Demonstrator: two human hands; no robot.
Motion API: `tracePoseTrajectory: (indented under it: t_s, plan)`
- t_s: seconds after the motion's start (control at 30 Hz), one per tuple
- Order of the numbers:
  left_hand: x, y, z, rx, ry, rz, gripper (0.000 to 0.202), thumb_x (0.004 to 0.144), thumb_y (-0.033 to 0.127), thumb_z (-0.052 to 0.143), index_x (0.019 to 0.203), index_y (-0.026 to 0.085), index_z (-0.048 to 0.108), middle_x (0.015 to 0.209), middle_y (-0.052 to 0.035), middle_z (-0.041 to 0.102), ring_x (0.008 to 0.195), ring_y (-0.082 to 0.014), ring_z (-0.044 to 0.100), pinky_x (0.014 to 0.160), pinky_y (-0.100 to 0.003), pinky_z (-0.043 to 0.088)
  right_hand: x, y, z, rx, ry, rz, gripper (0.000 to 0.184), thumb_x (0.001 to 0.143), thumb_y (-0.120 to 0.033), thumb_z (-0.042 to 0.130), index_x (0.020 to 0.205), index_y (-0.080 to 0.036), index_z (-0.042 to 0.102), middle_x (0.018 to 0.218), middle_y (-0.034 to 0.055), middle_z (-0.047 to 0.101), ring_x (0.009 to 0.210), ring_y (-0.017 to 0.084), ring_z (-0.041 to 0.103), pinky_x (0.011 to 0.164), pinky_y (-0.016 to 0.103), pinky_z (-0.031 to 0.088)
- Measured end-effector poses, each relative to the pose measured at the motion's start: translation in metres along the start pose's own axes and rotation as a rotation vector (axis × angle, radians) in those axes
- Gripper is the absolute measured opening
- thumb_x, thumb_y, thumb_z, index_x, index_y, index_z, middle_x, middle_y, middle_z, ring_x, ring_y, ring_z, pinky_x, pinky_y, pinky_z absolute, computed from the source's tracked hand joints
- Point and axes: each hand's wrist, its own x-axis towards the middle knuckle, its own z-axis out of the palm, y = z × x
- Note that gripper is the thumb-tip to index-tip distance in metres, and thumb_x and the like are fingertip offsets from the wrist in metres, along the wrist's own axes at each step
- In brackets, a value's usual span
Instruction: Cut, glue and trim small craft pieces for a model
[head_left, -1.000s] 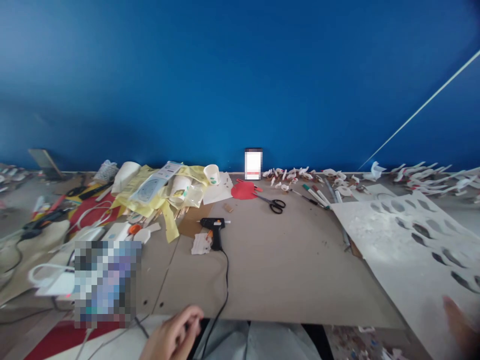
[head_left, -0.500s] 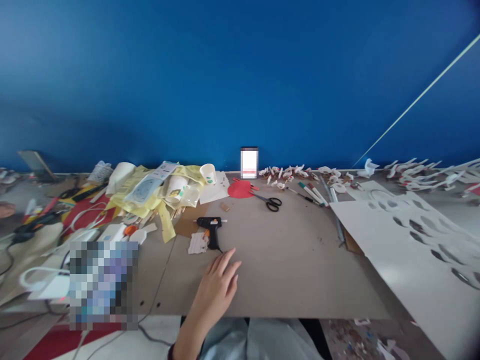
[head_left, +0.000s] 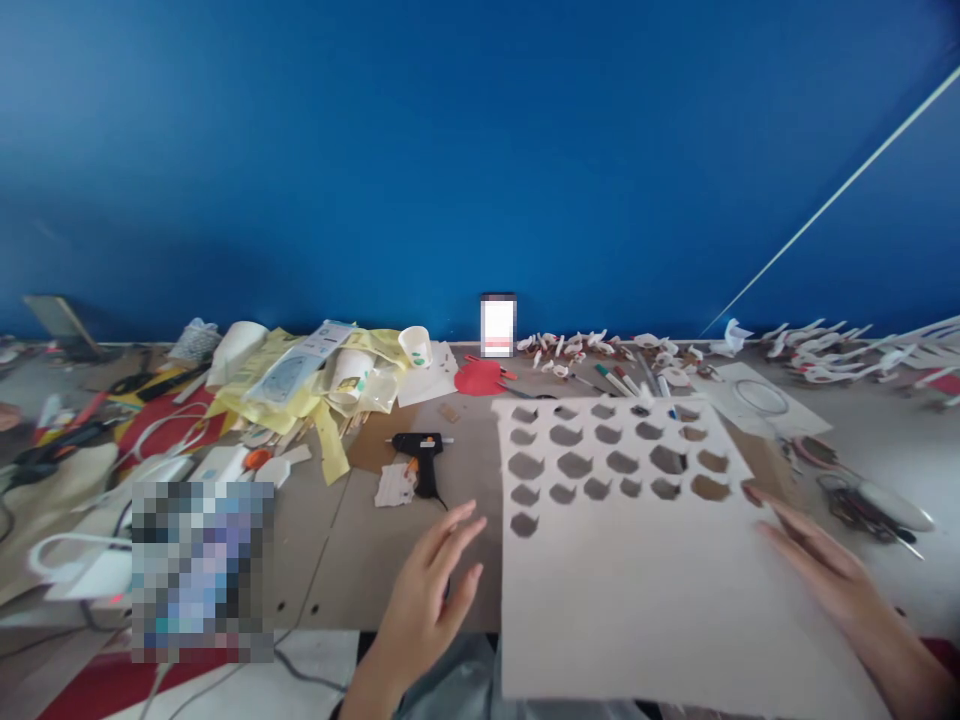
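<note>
Two green-marked cups [head_left: 415, 350] — contents unclear; hands [head_left: 427, 580] [head_left: 829, 565] flanking perforated sheet [head_left: 637, 590].

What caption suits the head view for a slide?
Right hand on a white sheet with many holes; left hand open beside it.

head-worn cam | is looking forward and down | is facing blue wall [head_left: 450, 180] | is sitting close over near edge of surface [head_left: 360, 560]

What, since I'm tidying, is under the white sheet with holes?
Through holes in the white sheet, grey tabletop and, at the right, brown cardboard show. What the solid part covers is hidden.
</note>
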Motion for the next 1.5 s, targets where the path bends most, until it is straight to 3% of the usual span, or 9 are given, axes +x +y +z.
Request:
tracePoseTrajectory:
  t_s: [0.1,0.23,0.47,0.67,0.83,1.0,1.13,1.3,1.5]
  plan:
    - [-0.002,0.012,0.014,0.061,-0.109,0.094,0.044,0.092,0.024,0.046,0.136,0.028,0.043,0.144,-0.0061,0.044,0.129,-0.0228,0.046,0.101,-0.039,0.047,0.009,0.003,0.022,0.126,-0.157,0.025,0.044,0.065,-0.048,0.059,0.104,-0.029,0.066,0.119,0.0083,0.067,0.115,0.031,0.058,0.099,0.040,0.047]
    - [-0.006,0.019,0.037,0.164,-0.170,0.139,0.050,0.088,0.021,0.051,0.137,0.024,0.042,0.149,-0.0070,0.037,0.134,-0.0254,0.039,0.104,-0.044,0.044,0.004,0.013,0.038,0.040,-0.085,-0.117,0.037,0.071,-0.048,0.056,0.099,-0.027,0.067,0.109,0.0082,0.071,0.107,0.032,0.063,0.096,0.042,0.049]
    - [-0.011,0.011,0.042,0.212,-0.165,0.165,0.046,0.088,0.019,0.050,0.134,0.023,0.045,0.146,-0.0066,0.042,0.135,-0.0230,0.038,0.105,-0.042,0.044,0.023,0.015,0.016,-0.367,0.056,-0.253,0.034,0.078,-0.042,0.041,0.094,-0.029,0.068,0.079,0.0051,0.074,0.073,0.028,0.071,0.063,0.035,0.053]
    - [-0.008,0.009,0.040,0.259,-0.171,0.179,0.047,0.087,0.019,0.052,0.133,0.022,0.046,0.144,-0.0080,0.044,0.134,-0.0238,0.039,0.104,-0.042,0.045,0.061,-0.051,0.025,-0.497,-0.014,-0.241,0.038,0.080,-0.048,0.046,0.104,-0.028,0.068,0.080,0.0055,0.074,0.066,0.025,0.067,0.053,0.032,0.046]
    - [-0.012,0.011,0.047,0.329,-0.133,0.241,0.042,0.088,0.011,0.046,0.129,0.019,0.050,0.141,-0.0086,0.048,0.130,-0.0224,0.045,0.102,-0.039,0.047,0.077,-0.141,0.082,-0.359,-0.240,-0.608,0.033,0.089,-0.042,0.044,0.104,-0.025,0.068,0.110,0.0067,0.068,0.098,0.025,0.063,0.070,0.032,0.050]
    - [-0.012,0.017,0.045,0.315,-0.138,0.265,0.038,0.087,0.009,0.046,0.122,0.022,0.055,0.135,-0.0039,0.055,0.128,-0.0202,0.048,0.104,-0.037,0.046,0.087,-0.198,0.149,-0.368,-0.370,-0.599,0.033,0.089,-0.040,0.048,0.111,-0.021,0.064,0.110,0.0092,0.066,0.097,0.025,0.061,0.074,0.032,0.048]
    - [-0.009,0.024,0.036,0.248,-0.220,0.220,0.040,0.087,0.030,0.055,0.125,0.021,0.053,0.139,-0.0065,0.051,0.130,-0.0237,0.045,0.105,-0.041,0.045,0.094,-0.209,0.181,-0.485,-0.334,-0.594,0.034,0.084,-0.042,0.056,0.107,-0.018,0.063,0.109,0.0138,0.063,0.106,0.030,0.054,0.079,0.036,0.046]
    - [-0.009,0.024,0.037,0.205,-0.203,0.160,0.072,0.077,0.059,0.061,0.135,0.020,0.045,0.143,-0.0116,0.045,0.131,-0.0301,0.043,0.105,-0.047,0.042,0.107,-0.203,0.194,-0.489,-0.305,-0.570,0.024,0.081,-0.038,0.057,0.090,-0.018,0.066,0.103,0.0106,0.061,0.101,0.026,0.054,0.080,0.034,0.043]
    - [-0.007,0.018,0.045,0.264,-0.209,0.125,0.073,0.078,0.056,0.060,0.140,0.022,0.040,0.149,-0.0121,0.037,0.134,-0.0328,0.038,0.108,-0.052,0.037,0.113,-0.197,0.191,-0.372,-0.237,-0.652,0.016,0.075,-0.024,0.056,0.090,-0.019,0.061,0.096,0.0091,0.064,0.099,0.026,0.051,0.081,0.034,0.042]
